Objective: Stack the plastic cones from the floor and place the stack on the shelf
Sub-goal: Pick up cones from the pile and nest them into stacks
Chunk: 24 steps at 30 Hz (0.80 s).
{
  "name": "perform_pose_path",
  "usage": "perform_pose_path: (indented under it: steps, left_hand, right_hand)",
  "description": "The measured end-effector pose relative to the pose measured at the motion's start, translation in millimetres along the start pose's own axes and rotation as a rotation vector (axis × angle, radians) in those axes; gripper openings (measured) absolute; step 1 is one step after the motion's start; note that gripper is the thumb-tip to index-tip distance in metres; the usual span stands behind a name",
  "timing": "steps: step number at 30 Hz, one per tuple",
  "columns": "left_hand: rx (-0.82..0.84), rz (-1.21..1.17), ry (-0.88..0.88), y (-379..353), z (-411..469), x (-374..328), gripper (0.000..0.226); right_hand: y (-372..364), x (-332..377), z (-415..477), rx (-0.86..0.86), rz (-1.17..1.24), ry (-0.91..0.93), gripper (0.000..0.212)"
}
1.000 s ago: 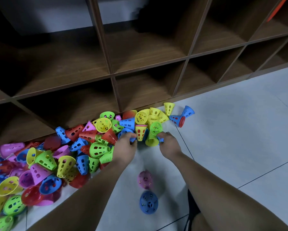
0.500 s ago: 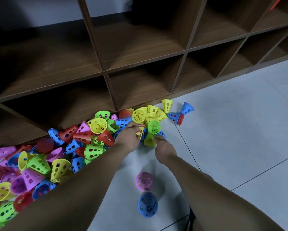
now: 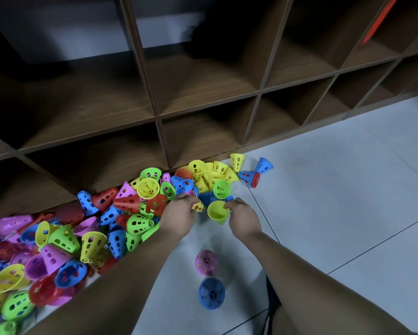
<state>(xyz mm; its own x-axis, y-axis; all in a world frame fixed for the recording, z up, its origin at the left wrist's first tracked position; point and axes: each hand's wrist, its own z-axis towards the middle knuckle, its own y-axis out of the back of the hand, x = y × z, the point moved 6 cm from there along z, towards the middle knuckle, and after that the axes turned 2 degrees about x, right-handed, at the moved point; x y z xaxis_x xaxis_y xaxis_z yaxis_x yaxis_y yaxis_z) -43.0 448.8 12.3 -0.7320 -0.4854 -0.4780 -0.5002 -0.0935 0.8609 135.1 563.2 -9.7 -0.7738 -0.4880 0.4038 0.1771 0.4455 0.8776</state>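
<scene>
Both arms outstretched, our left hand (image 3: 179, 213) curls round a yellow cone (image 3: 198, 207); our right hand (image 3: 244, 217) pinches the rim of a lime cone (image 3: 216, 213).

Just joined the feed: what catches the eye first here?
A bright pile of perforated cones sprawls on the floor along the foot of the wooden shelf. At its right end the left hand grips a yellow cone and the right hand pinches the rim of a lime cone. A pink cone and a blue cone lie apart, nearer the person.
</scene>
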Motion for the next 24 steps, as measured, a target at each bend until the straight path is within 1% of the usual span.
perform_pose_path:
  steps: [2, 4, 8, 11, 15, 19, 21, 24]
  left_hand:
    - [-0.083, -0.049, 0.041, 13, -20, 2, 0.029]
    - [-0.133, -0.125, 0.089, 24, -39, 5, 0.023]
    - [-0.200, -0.313, 0.182, 46, -78, 11, 0.016]
    - [-0.250, -0.435, 0.243, 58, -104, 11, 0.016]
    - [-0.272, -0.577, 0.314, 68, -134, 9, 0.014]
    - [-0.312, -0.673, 0.369, 69, -158, 11, 0.012]
    - [-0.332, -0.735, 0.412, 64, -166, 14, 0.009]
    - [-0.288, -0.880, 0.436, 45, -170, 18, 0.007]
  right_hand:
    - [18, 9, -3, 0.014, -0.073, 0.051, 0.051]
    - [40, 18, -4, 0.015, -0.126, 0.104, 0.048]
    - [87, 44, -12, -0.002, -0.168, 0.225, 0.029]
    - [111, 67, -24, 0.030, -0.229, 0.313, 0.019]
    - [128, 90, -43, 0.104, -0.331, 0.395, 0.010]
    - [136, 101, -61, 0.217, -0.484, 0.452, 0.012]
    - [142, 104, -66, 0.257, -0.513, 0.458, 0.014]
    - [155, 108, -72, 0.285, -0.530, 0.469, 0.017]
